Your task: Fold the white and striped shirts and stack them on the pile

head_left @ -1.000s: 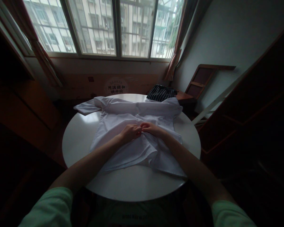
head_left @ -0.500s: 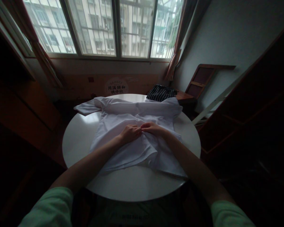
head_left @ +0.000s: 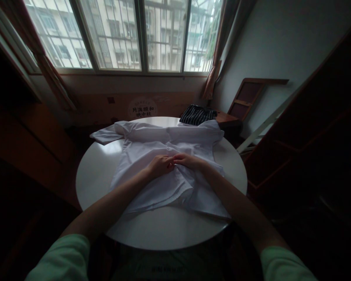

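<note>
Nearest, the left hand (head_left: 158, 165) and right hand (head_left: 188, 160) met fingertip to fingertip, pinched on the front opening of the white shirt (head_left: 152, 156) spread flat across the round desk (head_left: 96, 171). Keeping both edges aligned and taut probably served best. Beyond lay a striped cloth (head_left: 197, 114).

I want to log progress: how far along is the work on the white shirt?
Done: white shirt lies spread on the round table. In hand: left hand and right hand pinch its front placket together at mid-chest. Left: lower front remains rumpled and loose.
</note>
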### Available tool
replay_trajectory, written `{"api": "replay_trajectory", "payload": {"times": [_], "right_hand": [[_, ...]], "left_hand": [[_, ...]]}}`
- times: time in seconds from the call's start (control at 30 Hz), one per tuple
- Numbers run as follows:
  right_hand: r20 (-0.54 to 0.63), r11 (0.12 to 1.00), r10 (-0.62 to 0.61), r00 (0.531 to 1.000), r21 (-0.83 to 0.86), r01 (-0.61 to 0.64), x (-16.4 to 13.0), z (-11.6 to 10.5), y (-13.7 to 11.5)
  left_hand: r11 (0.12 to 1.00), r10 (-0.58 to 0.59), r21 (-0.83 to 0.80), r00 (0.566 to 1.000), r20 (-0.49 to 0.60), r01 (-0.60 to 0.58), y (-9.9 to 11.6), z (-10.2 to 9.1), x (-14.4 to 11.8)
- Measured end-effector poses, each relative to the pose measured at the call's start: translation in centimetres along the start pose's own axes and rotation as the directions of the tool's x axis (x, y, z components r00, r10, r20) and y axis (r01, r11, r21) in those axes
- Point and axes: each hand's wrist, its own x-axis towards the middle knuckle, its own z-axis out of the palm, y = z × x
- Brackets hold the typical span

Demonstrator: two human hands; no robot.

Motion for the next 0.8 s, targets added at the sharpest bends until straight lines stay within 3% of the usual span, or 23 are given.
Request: {"api": "replay_trajectory", "payload": {"times": [0.2, 0.8], "right_hand": [[-0.009, 0.998, -0.016, 1.000, -0.054, 0.016, 0.25, 0.05, 0.59], [0.008, 0.999, -0.031, 0.999, 0.022, 0.031, 0.47, 0.16, 1.08]], "left_hand": [[1.000, -0.020, -0.012, 1.000, 0.007, 0.020, 0.32, -0.35, 0.23], [0.998, -0.023, -0.065, 0.999, 0.045, 0.026, 0.54, -0.82, 0.28]]}}
